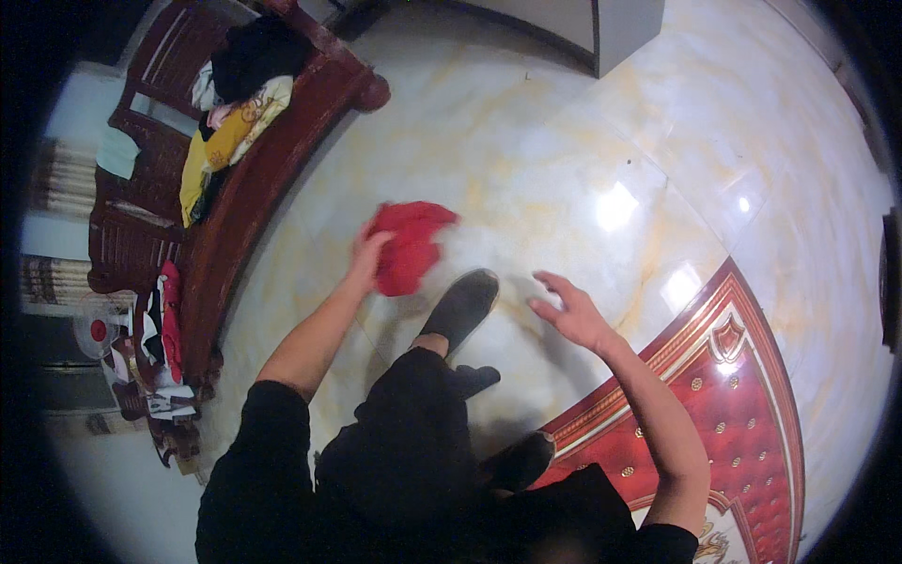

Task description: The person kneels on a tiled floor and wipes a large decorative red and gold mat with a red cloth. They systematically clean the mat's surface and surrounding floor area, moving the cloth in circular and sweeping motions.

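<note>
My left hand [370, 252] grips a piece of red cloth [412, 247] by its left side, above the marble-patterned floor. The cloth is bunched and slightly blurred, so its exact kind cannot be told. To the right, my right hand [564, 309] holds nothing, its thumb and fingers apart. Between the two hands one of my dark shoes [465, 303] stands on the floor. The other dark shoe [525, 458] is lower down, beside a red tufted panel with a carved, gilt-trimmed frame [705, 416].
A dark red wooden bench [261, 190] on the left bears a yellow floral cloth [229, 137], a black cloth [257, 56] and other fabrics. An electric fan [99, 328] stands at the far left. A grey cabinet [631, 35] is at the top.
</note>
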